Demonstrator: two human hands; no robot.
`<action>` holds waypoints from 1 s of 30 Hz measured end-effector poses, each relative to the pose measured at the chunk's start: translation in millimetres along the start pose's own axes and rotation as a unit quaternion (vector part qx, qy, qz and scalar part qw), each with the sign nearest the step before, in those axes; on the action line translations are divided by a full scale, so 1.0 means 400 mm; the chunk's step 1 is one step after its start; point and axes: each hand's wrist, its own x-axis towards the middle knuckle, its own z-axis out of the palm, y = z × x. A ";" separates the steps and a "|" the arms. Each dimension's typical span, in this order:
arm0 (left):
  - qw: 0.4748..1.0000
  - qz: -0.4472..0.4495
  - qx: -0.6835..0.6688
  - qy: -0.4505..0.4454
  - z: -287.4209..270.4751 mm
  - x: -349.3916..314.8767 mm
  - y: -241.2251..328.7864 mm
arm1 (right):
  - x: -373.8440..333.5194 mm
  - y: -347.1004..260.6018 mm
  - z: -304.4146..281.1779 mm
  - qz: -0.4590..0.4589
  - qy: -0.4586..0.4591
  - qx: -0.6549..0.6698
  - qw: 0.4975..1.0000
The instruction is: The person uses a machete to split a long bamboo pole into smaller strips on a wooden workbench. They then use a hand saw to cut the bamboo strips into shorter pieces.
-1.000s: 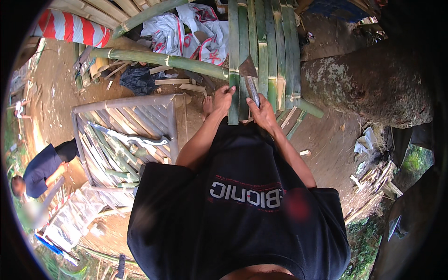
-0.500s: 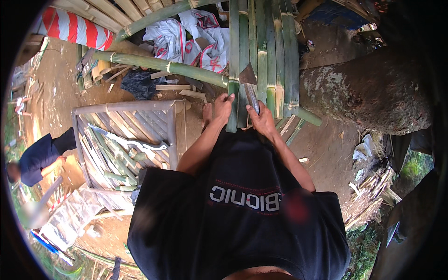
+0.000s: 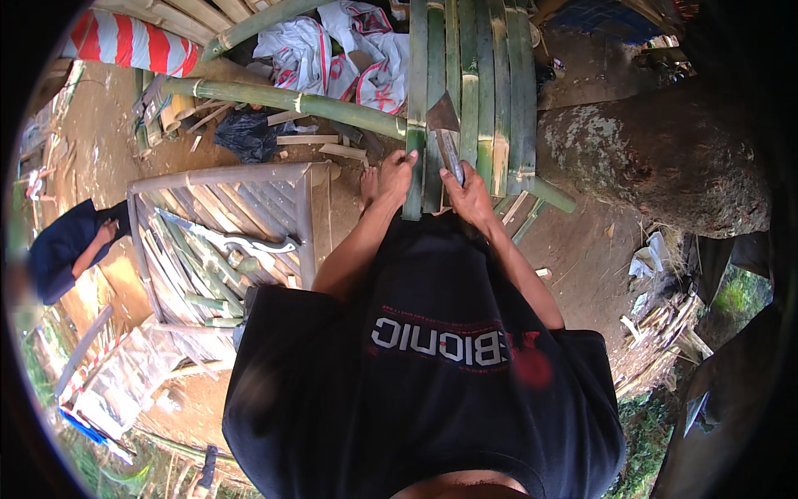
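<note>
A row of green split-bamboo strips [image 3: 470,75] runs away from my body. My left hand [image 3: 397,176] is closed at the near end of the leftmost strip [image 3: 416,91], its thumb on top and its other fingers mostly hidden at the edge. In my right hand [image 3: 470,198] is a flat blade tool [image 3: 449,150] with a slanted, rusty-brown tip and a greyish shank. It lies over the strips, tip pointing away from me; whether it touches them I cannot tell.
A bamboo pole [image 3: 332,109] crosses left of the strips, near white sacks [image 3: 332,54]. Left of me, a wooden frame [image 3: 224,181] holds cut pieces and a long blade with a pale handle [image 3: 258,244]. Another person [image 3: 66,249] stands beyond it. A thick log [image 3: 657,158] lies right.
Both hands and the blade tool keep nearly the same place on the bamboo. The view has shifted slightly, and the other person at the left has raised an arm.
</note>
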 end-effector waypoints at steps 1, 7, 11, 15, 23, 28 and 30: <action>1.000 0.000 0.002 0.005 -0.004 0.001 -0.004 | 0.002 -0.007 -0.002 -0.004 0.001 -0.009 1.000; 0.989 -0.046 0.140 0.022 -0.004 -0.047 0.070 | -0.004 -0.034 0.010 -0.120 0.044 -0.010 0.992; 0.979 -0.038 0.197 0.029 0.000 -0.053 0.076 | 0.039 0.038 0.043 -0.229 0.110 -0.113 0.961; 0.963 -0.026 0.268 0.031 -0.005 -0.057 0.091 | 0.054 -0.009 0.017 -0.101 0.022 -0.107 0.989; 0.959 -0.044 0.278 0.027 0.001 -0.075 0.119 | 0.032 0.031 0.033 -0.095 0.020 -0.098 0.990; 0.960 -0.055 0.274 0.024 -0.003 -0.105 0.087 | 0.049 0.079 0.028 -0.057 0.037 -0.042 0.997; 0.961 -0.041 0.272 0.028 0.000 -0.089 0.104 | 0.033 0.059 0.013 -0.034 0.033 -0.031 0.998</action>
